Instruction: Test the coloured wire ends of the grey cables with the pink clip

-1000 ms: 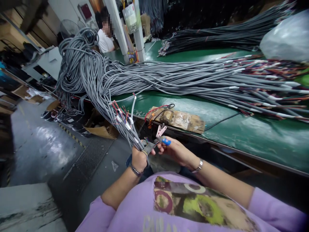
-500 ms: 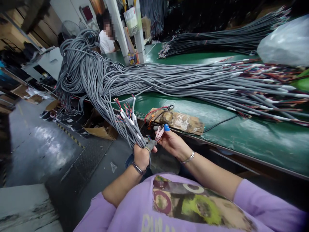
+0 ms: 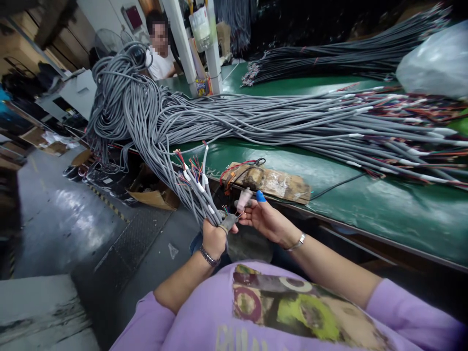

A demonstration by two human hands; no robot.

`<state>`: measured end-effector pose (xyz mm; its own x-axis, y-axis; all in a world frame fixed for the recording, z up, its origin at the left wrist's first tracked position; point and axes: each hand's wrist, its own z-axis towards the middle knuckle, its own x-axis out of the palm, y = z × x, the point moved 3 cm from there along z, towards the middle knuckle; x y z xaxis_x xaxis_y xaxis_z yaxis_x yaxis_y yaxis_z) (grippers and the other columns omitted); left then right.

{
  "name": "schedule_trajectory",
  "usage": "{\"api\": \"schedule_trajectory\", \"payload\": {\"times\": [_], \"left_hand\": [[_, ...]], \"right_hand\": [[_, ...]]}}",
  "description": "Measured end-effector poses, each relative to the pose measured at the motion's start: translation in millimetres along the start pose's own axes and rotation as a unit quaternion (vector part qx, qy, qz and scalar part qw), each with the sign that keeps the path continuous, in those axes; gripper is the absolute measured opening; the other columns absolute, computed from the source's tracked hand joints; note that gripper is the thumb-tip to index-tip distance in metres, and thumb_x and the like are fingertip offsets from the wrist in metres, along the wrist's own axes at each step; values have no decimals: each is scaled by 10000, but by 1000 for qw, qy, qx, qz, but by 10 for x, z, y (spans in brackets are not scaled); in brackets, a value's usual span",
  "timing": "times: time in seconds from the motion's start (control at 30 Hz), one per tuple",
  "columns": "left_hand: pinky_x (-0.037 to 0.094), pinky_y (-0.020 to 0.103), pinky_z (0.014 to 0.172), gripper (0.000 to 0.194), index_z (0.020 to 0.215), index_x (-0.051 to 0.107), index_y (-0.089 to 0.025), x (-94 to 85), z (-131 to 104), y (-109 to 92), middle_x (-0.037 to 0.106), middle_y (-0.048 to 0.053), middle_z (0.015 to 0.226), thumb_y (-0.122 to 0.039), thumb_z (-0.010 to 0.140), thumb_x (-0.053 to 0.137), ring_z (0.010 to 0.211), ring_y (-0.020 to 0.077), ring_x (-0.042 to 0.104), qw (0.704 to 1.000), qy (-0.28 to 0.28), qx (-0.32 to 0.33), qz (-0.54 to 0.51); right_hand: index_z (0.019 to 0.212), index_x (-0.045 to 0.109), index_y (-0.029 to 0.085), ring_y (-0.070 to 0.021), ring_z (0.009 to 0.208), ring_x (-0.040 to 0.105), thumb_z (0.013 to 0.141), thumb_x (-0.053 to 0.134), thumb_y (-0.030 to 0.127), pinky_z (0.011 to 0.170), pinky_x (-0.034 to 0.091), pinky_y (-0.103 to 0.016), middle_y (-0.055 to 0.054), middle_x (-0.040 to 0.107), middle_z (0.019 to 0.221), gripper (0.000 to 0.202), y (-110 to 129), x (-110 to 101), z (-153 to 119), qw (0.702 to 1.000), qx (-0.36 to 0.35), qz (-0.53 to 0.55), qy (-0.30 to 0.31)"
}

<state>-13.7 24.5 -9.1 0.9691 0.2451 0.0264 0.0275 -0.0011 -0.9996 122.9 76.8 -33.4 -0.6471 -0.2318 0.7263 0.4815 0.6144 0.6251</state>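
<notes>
My left hand (image 3: 215, 238) is closed around the lower part of a bunch of grey cables (image 3: 200, 194), whose stripped ends with coloured wires and white sleeves point up. One cable end (image 3: 228, 222) sticks out to the right from this hand, with thin bare wires. Right beside those wires is my right hand (image 3: 268, 219), its fingers curled and the thumb, in a blue finger cot (image 3: 261, 196), raised apart. A small pink clip-like tool (image 3: 244, 200), blurred, rests against its fingers; how it is gripped is partly hidden.
A long heap of grey cables (image 3: 256, 114) covers the green table (image 3: 351, 209). A wooden board (image 3: 278, 184) with a wired fixture lies at its near edge. Behind are dark cable bundles (image 3: 329, 63), a plastic bag (image 3: 435, 63) and a person (image 3: 160, 61). An open carton (image 3: 157, 197) stands below.
My right hand has shifted slightly right, and its thumb has come away from the pink tool, which is now blurred. My left hand keeps its hold. The person behind has raised their head.
</notes>
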Motion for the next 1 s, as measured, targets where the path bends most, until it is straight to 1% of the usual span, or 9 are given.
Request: {"api": "schedule_trajectory", "payload": {"times": [0.13,0.2,0.27,0.4,0.53,0.77,0.9,1.0], "left_hand": [[456,248,562,314,484,589,-169,-29,-27,-13,590,13,490,-333,741,666,500,119,546,1000,-3,0,-7],[465,254,580,321,484,584,-168,-29,-33,-43,586,13,491,-340,742,669,507,121,550,1000,-3,5,-11],[467,258,581,311,495,586,-168,-22,-32,-69,586,11,494,-341,738,671,506,123,552,1000,-5,7,-19],[458,253,571,276,511,591,-169,-2,-13,-75,586,4,492,-317,728,674,499,120,548,999,-8,4,-42],[441,245,554,289,490,589,-165,24,16,-52,581,6,481,-303,733,663,487,114,539,999,-1,6,-33],[442,242,539,272,496,586,-160,67,54,-2,583,4,482,-299,712,676,476,113,535,999,-20,-18,-41],[444,247,519,282,500,593,-160,83,53,26,584,6,482,-308,727,667,464,115,533,999,0,-19,-33],[444,246,522,296,501,596,-160,75,49,39,587,8,484,-322,741,661,468,114,531,1000,5,-12,-26]], "right_hand": [[845,658,180,-139,686,605,834,481,636,665,511,-268,-63,673,808,489,42,-66,-6,1000,7,15,-16],[861,664,177,-136,679,601,834,493,624,652,515,-262,-60,671,802,480,75,-39,17,1000,1,14,-12],[855,668,174,-129,662,591,823,549,584,634,513,-252,-48,661,767,428,101,8,47,1000,-14,-1,-7],[791,668,174,-104,624,563,761,676,508,600,499,-224,-9,631,696,335,103,71,75,998,-56,-16,-16],[819,692,181,-96,622,561,720,719,501,606,505,-222,-3,649,712,336,67,72,67,998,-56,9,-35],[795,713,180,-102,659,590,617,808,461,618,499,-203,6,665,687,346,45,79,108,994,-75,49,-69],[777,703,177,-100,639,580,647,786,471,602,493,-206,2,666,697,331,33,110,98,994,-78,52,-49],[803,690,188,-116,656,595,692,737,516,608,503,-228,-12,678,742,349,27,96,70,997,-54,48,-35]]}}
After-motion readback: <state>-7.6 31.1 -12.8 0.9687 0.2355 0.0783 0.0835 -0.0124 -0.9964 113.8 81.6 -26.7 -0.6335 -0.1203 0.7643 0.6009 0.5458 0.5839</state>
